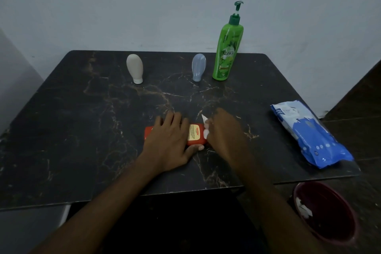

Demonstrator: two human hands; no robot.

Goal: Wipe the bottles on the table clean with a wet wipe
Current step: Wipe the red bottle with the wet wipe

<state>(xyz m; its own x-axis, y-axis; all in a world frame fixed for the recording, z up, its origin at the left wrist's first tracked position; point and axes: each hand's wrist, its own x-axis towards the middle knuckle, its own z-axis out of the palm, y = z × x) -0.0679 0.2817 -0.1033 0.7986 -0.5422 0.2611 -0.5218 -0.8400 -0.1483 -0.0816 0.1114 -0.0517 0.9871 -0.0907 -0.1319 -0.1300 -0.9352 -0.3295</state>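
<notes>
The dark marble-patterned table (82, 130) carries a blue plastic wet-wipe pack (309, 136) near its right edge and a tall green pump bottle (227, 51) upright at the back, with a dark red round bin (334, 212) on the floor beyond the near right corner. The left hand (167, 142) grips a flat red bottle (195, 134) lying at the near centre, fingers slightly spread over it and thumb along its near edge, with the right hand (224, 136) at the bottle's right end. A beige squeeze bottle (135, 68) and a grey-blue squeeze bottle (198, 67) stand on their caps at the back, and a crumpled white wet wipe (206, 130) touches the red bottle, apparently pinched in the right hand's mostly hidden fingers
</notes>
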